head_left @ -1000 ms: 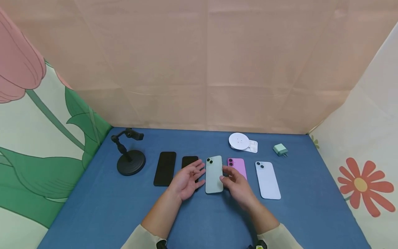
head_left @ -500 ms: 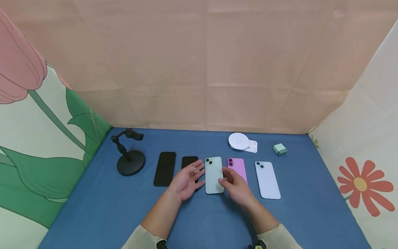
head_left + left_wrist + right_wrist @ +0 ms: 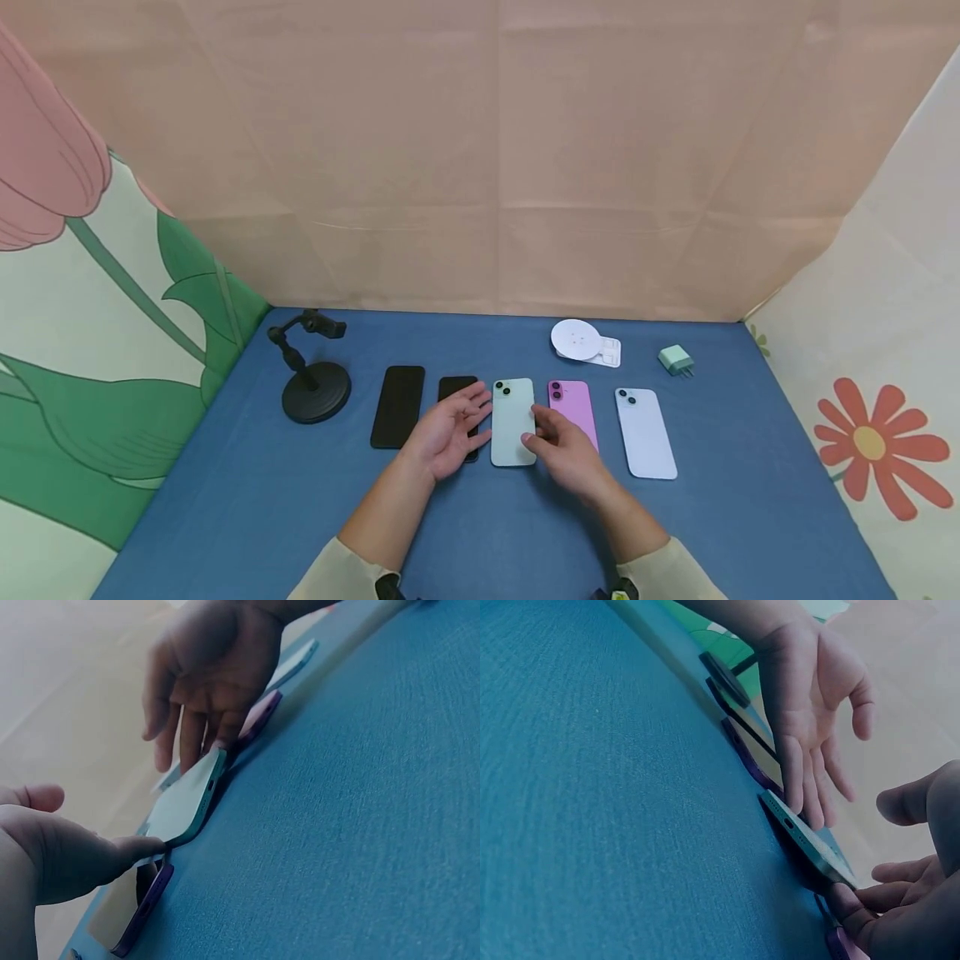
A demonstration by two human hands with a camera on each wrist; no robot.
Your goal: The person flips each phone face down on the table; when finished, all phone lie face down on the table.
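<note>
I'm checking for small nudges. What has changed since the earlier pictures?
The pale green phone has shifted slightly left, the right hand with it; the left hand barely moved. No new hold or release shows. The black stand, white phone and green plug stayed put.

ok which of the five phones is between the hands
The pale green phone, third in the row and the only green one: left hand to one side, right hand to the other.

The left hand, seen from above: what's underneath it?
Below the left hand is a dark phone: its top end, slivers between the fingers and a lower corner show. The hand covers much of its middle and left side, so anything there stays hidden.
</note>
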